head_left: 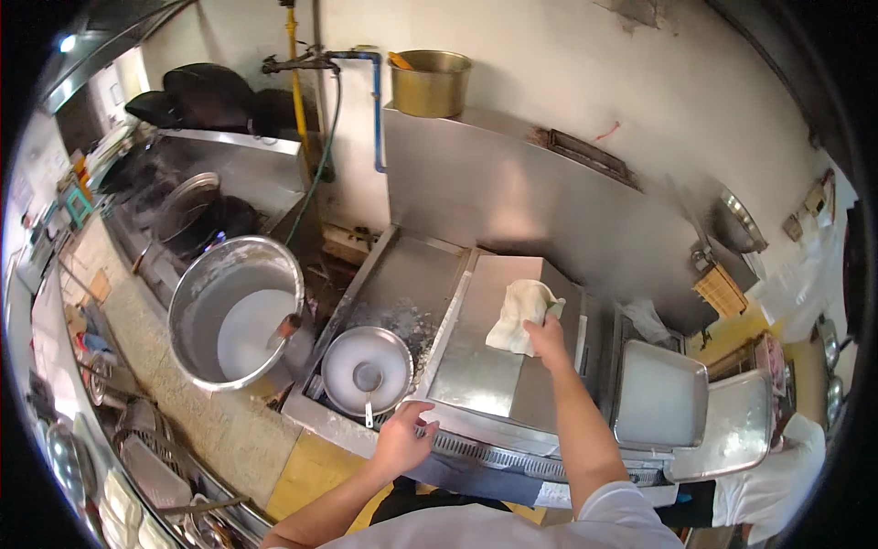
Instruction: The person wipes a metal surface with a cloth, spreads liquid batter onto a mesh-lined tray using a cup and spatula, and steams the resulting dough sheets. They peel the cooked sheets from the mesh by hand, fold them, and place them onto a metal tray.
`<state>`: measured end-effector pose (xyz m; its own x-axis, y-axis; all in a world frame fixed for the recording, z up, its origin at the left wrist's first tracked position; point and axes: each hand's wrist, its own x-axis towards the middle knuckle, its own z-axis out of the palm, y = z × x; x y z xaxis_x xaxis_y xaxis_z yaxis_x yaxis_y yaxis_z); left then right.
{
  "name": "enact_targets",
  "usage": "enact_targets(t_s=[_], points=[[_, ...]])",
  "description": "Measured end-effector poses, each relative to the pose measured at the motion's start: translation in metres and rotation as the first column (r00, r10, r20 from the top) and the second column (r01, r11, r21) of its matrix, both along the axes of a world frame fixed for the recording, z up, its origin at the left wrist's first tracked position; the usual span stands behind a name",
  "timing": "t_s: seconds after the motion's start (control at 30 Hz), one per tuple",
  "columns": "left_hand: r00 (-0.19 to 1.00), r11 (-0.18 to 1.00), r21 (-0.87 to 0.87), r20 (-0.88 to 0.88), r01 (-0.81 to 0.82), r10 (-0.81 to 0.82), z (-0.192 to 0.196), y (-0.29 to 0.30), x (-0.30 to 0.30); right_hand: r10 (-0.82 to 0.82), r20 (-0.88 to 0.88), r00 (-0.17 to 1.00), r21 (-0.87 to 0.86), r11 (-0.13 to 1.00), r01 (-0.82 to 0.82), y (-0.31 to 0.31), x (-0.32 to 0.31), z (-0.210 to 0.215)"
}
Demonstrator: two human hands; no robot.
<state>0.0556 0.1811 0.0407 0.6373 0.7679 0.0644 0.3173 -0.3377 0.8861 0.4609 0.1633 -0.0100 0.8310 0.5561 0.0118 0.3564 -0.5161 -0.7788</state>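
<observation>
My right hand point(547, 340) is closed on a white cloth point(517, 316), which lies bunched on the top of a steel box-shaped cover point(480, 361) on the counter. A bit of green shows at the cloth's edge beside my fingers. Nearer to me, my left hand point(405, 441) is held with its fingers loosely curled and apart, nothing in it. Just beyond it sits a round steel basin point(331, 346) of white liquid. A ladle point(369, 377) rests in this basin, its handle over the rim toward my left hand.
To the left stands a large steel pot point(183, 334) of white liquid with a brown-handled tool. Two shallow metal trays point(660, 441) sit at the right, near another person's white sleeve point(791, 471). A brass-coloured pot point(430, 87) is on the back ledge; a green hose point(318, 174) hangs at the wall.
</observation>
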Motion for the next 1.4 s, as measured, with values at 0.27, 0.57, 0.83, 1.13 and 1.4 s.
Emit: enact_targets(t_s=[0.27,0.57,0.83,1.13,1.4], points=[[0.94,0.948,-0.09,-0.184,-0.306,0.286,-0.013,-0.128,-0.055,0.403,0.121,0.907,0.361,0.833,-0.419,-0.113,-0.184,0.002],[0.761,0.776,-0.108,-0.318,-0.622,0.566,-0.028,-0.289,-0.12,0.963,0.083,0.255,0.215,0.233,-0.948,-0.237,-0.342,-0.013],[0.473,0.477,-0.073,-0.333,-0.876,0.816,-0.021,-0.393,-0.186,0.982,0.011,-0.189,0.144,-0.189,-0.971,-0.263,-0.428,-0.003],[-0.069,-0.013,0.109,-0.531,-0.994,0.845,-0.033,-0.588,-0.282,0.795,-0.156,-0.586,0.064,-0.584,-0.809,-0.354,-0.567,0.007],[-0.353,-0.193,0.302,-0.687,-0.934,0.635,-0.091,-0.772,-0.324,0.562,-0.194,-0.804,-0.115,-0.827,-0.55,-0.482,-0.659,-0.017]])
